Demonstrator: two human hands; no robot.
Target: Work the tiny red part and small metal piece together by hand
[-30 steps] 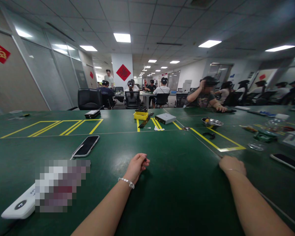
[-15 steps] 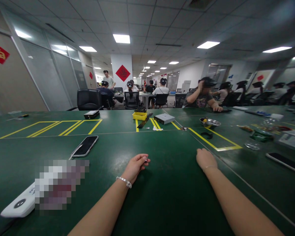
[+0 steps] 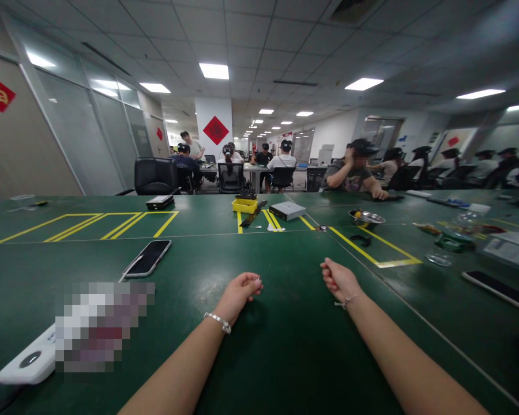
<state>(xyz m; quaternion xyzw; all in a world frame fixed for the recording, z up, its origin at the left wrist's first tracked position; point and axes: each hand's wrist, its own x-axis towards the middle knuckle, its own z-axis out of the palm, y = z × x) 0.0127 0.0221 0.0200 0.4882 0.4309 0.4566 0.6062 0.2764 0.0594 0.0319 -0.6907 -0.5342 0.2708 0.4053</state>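
My left hand [image 3: 242, 295], with a silver bracelet [image 3: 218, 321] on its wrist, is closed in a pinch over the green table [image 3: 281, 357]. A tiny glint shows at its fingertips, too small to name. To the right, apart from it, my right hand [image 3: 339, 280] has its fingers curled together; whatever they may hold is hidden. A thin bracelet [image 3: 346, 301] circles that wrist. Nearest to the right hand is a dark curved piece [image 3: 360, 240] inside a yellow tape outline.
On the left lie a phone [image 3: 148, 257] and a white device [image 3: 28, 360], partly blurred out. Farther back stand a yellow tray [image 3: 244, 206], a grey box [image 3: 288, 210] and a metal bowl [image 3: 367, 218]. Another phone [image 3: 499, 293] lies right. A person [image 3: 350, 170] sits across the table.
My right hand has moved left, toward my left hand, and turned so its curled fingers show. The left hand stays nearly in place, still pinched. The view has shifted slightly.
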